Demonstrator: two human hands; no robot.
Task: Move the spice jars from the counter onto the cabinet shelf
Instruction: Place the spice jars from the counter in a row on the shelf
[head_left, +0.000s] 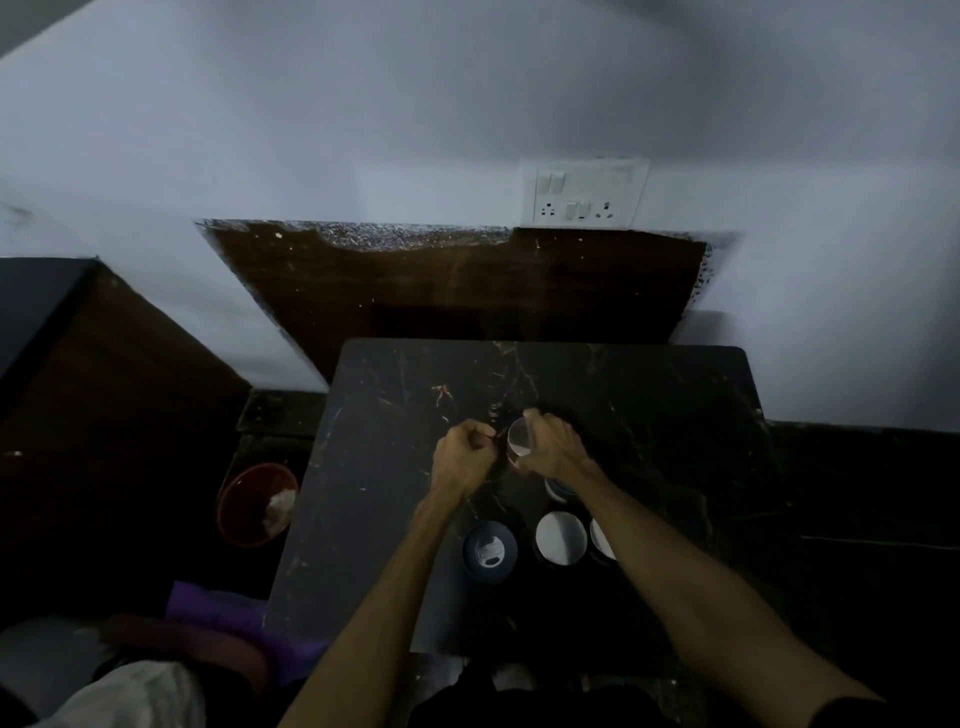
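Observation:
On the dark marble counter (649, 415) my right hand (553, 447) grips a small jar (518, 437), tilted so its pale round end faces left. My left hand (464, 457) is closed in a fist just left of the jar, pinching something thin and reddish that I cannot make out. Nearer to me stand a dark-lidded jar (489, 552), a white-lidded jar (561, 538) and another white-lidded jar (601, 540) half hidden behind my right forearm. One more jar (557, 489) peeks out under my right wrist.
A red bowl (254, 506) with something white in it sits low at the left of the counter. A dark wooden panel (457, 286) is on the wall behind, with a white switch and socket plate (584, 193) above it. Purple cloth (218, 613) lies at lower left.

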